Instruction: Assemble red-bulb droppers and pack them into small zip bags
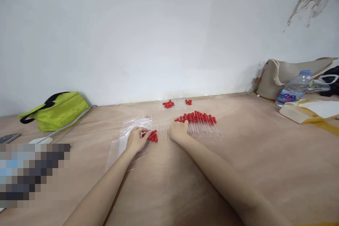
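My left hand (136,139) is over a small pile of red rubber bulbs (153,136), its thumb and fingers closed on one at the pile's left side. Under that hand lie clear zip bags (119,144). Just right of the pile is a row of thin clear glass tubes (162,130). My right hand (178,130) is closed at the left end of a row of droppers (203,122), each a clear tube with a red bulb on top. Its fingertips are hidden, so what it holds I cannot make out.
Along the wall lie more red bulbs (168,103) in clear plastic. A lime-green bag (62,111) and a pixelated area are on the left. To the right stand a water bottle (293,88), a beige bag (270,79) and an open envelope (293,111).
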`<state>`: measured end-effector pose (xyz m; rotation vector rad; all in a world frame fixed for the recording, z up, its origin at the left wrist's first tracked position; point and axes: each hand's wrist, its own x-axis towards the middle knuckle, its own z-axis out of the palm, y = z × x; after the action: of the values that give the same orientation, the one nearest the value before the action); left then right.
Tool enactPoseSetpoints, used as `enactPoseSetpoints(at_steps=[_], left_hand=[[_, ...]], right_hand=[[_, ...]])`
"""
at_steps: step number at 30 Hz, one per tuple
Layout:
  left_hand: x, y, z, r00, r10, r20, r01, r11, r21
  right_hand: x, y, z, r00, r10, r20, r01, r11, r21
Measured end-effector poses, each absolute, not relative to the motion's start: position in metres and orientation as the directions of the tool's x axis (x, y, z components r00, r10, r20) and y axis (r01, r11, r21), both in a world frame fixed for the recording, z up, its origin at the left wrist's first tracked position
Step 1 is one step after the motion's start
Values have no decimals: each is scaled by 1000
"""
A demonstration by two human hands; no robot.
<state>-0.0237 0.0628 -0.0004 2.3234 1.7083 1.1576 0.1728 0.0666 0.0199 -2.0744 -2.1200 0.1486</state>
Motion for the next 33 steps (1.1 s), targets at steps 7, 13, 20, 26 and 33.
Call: enactPoseSetpoints(at_steps=[7, 13, 20, 26, 33], left_hand=[[-19, 61, -2, 108, 828, 551, 793, -405, 454], [-2, 46, 15, 69, 803, 592, 765, -424, 485], [45, -1, 18, 554, 752, 358, 561, -655, 506], [57, -16, 8, 526, 767, 367, 611, -641, 465], [64, -13, 0, 503, 772, 389, 579, -635, 511]], right_hand=[[180, 57, 29, -10, 996, 93, 978, 30, -209], [233, 19, 26, -138, 943, 302, 894, 250, -372], [287, -18, -18, -288, 752, 593, 657, 606, -449], [283, -23, -23, -356, 711, 606, 602, 671, -433], [277, -29, -15, -425, 702, 571, 617, 686, -385]])
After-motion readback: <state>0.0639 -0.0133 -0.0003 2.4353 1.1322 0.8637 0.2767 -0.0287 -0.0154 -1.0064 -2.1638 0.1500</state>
